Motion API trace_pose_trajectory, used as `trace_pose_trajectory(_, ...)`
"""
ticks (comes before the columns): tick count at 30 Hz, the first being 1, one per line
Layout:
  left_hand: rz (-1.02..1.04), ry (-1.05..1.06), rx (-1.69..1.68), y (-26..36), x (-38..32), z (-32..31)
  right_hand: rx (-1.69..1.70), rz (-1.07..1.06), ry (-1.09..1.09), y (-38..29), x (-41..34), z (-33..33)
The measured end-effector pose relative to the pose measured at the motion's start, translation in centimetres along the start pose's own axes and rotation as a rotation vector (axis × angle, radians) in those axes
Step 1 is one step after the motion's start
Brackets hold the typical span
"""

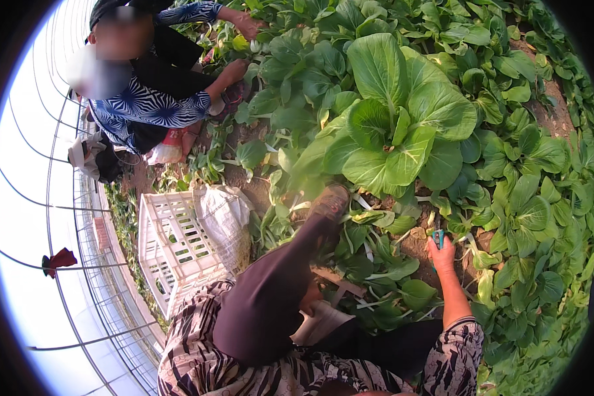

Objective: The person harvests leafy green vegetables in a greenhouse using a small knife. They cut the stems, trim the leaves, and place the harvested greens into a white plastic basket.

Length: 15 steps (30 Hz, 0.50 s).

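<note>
My right hand (pixel 441 255) grips pruning shears (pixel 438 238) with teal handles, held low over bare soil. Their blades point away from me, among cut stalks and loose leaves. A large bok choy plant (pixel 392 133) spreads its leaves just ahead of the shears and to the left. My left hand (pixel 311 299) is partly visible in shadow below my bent leg (pixel 267 302), close to a low wooden piece (pixel 337 281) and a pale flat surface (pixel 321 321). Whether it grips anything is unclear. My shoe (pixel 330 200) stands on the soil near the plant.
A white slatted plastic crate (pixel 180 242) stands on the left, with a white woven sack (pixel 223 213) against it. A co-worker (pixel 153 99) crouches at upper left, hands among the plants. Dense greens (pixel 529 218) fill the right. Greenhouse framing (pixel 54 203) curves along the left.
</note>
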<state>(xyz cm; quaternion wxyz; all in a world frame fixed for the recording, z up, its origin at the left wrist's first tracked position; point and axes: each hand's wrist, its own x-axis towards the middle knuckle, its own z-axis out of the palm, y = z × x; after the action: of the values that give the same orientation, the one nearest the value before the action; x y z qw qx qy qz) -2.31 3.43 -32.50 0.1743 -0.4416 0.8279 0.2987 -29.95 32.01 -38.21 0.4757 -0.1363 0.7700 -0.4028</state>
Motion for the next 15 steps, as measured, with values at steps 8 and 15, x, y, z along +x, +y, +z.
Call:
trace_pose_trajectory(8,-0.048,-0.100,-0.106,-3.2,-6.1,-6.6,-0.221,-0.047,0.085,0.9,0.3,-0.2)
trace_pose_trajectory(15,0.117,-0.208,-0.315,-5.9,-4.7,-13.6,-0.307,-0.197,0.238,-0.5,-0.1,0.5)
